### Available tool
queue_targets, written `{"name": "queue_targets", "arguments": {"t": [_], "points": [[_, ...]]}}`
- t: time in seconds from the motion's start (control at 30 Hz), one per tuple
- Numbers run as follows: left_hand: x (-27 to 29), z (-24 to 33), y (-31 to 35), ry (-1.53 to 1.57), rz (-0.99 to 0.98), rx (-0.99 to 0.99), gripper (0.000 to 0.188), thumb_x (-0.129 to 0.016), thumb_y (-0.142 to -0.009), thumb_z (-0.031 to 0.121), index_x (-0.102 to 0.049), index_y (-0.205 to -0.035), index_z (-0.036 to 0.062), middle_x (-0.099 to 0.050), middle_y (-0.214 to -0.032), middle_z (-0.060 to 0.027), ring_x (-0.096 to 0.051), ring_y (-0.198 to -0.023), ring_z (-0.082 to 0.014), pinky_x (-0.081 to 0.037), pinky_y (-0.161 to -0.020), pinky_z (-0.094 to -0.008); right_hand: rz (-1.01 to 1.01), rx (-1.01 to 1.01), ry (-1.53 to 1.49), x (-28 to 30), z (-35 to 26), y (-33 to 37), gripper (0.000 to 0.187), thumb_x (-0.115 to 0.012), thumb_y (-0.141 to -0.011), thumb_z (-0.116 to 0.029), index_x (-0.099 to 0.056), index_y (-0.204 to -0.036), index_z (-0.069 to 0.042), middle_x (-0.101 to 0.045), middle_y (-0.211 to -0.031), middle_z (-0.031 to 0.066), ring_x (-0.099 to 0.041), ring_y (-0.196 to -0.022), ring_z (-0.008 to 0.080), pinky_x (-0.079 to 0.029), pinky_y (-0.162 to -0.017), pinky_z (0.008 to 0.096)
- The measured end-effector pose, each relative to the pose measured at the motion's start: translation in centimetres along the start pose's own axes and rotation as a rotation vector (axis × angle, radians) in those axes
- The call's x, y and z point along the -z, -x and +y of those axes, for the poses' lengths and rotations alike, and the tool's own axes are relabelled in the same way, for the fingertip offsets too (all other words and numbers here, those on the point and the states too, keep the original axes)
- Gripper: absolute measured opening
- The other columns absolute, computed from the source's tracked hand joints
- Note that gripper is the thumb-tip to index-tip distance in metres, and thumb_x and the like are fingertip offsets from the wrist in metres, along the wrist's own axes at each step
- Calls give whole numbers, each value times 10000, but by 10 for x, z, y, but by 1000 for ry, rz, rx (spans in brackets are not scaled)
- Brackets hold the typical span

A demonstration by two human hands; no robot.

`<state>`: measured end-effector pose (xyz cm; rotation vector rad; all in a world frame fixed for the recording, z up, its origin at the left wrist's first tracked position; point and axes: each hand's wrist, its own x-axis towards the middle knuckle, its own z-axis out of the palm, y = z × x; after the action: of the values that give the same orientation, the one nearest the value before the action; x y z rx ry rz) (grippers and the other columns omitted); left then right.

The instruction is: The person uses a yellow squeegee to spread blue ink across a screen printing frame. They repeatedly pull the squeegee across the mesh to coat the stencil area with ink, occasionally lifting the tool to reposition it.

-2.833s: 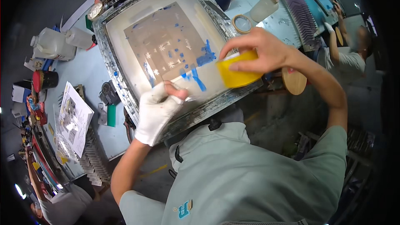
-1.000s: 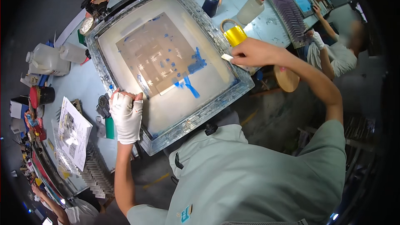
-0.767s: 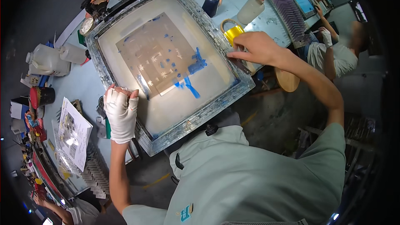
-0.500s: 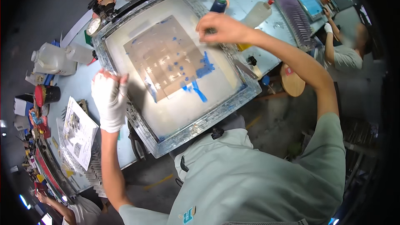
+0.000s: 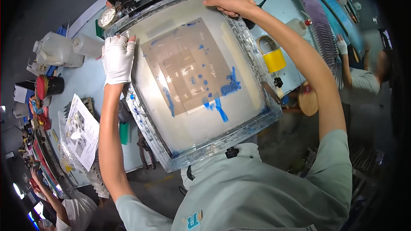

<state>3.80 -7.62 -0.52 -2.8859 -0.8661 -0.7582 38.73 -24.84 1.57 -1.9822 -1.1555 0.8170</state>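
Observation:
A metal-framed printing screen (image 5: 227,139) lies tilted across the table's front edge before me. In its pale mesh sits a brownish-grey stencil area (image 5: 167,55) with small white star shapes, and blue patches (image 5: 231,86) dot its right side. My left hand (image 5: 118,60), in a white fingerless glove, is closed over the left rim near the far corner. At the far right rim my bare right hand (image 5: 231,2) grips the frame, its fingers curled over the edge. The undersides of both grips are hidden.
A clear jug (image 5: 60,50) and a white bottle (image 5: 87,45) stand at left, above a printed sheet (image 5: 81,134). Yellow tape (image 5: 275,61) and a purple ridged rack (image 5: 312,23) lie at right. Other people work at right (image 5: 361,81) and lower left (image 5: 77,211).
My right hand has moved from above the mesh's right side to the frame's far right rim. My left hand has settled on the left rim. The whole view has shifted slightly.

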Motion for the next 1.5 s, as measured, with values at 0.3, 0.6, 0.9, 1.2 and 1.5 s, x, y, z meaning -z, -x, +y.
{"name": "queue_targets", "arguments": {"t": [0.3,0.6,0.9,1.2,1.5], "points": [[1,2,1,-60,-25,-24,302,-684,-938,352,-725,-843,68,-647,-937,-109,-594,-963,-325,-459,-847,-459,-14,9,39,1,-5,-1,349,-773,-921,-340,-622,-802,-48,-459,-502,-28,-369,-348,64,-234,-344,279],[3,6,0,-75,-49,-30,328,-672,-942,365,-738,-857,55,-668,-994,-134,-598,-1004,-342,-463,-876,-467,0,46,115,2,-6,0,433,-766,-878,-325,-565,-611,-50,-505,-493,8,-468,-353,107,-349,-379,289],[1,7,-3,-111,-51,-45,394,-681,-912,424,-746,-799,52,-687,-952,-130,-607,-1009,-326,-471,-894,-471,7,61,143,1,-11,2,431,-780,-838,-337,-560,-600,-53,-510,-479,16,-484,-360,119,-396,-408,299],[35,42,-37,-350,-371,83,664,-646,-838,672,-785,-801,23,-734,-923,-193,-687,-953,-328,-483,-925,-435,18,94,101,-1,-4,0,395,-802,-851,-343,-629,-656,-47,-513,-491,7,-470,-355,109,-370,-393,293],[50,57,-49,-433,-440,47,660,-636,-849,674,-793,-826,33,-746,-807,-194,-734,-788,-346,-546,-759,-431,30,103,120,-2,-1,-3,428,-797,-879,-349,-597,-639,-55,-486,-486,-11,-439,-350,92,-325,-371,289]]}}
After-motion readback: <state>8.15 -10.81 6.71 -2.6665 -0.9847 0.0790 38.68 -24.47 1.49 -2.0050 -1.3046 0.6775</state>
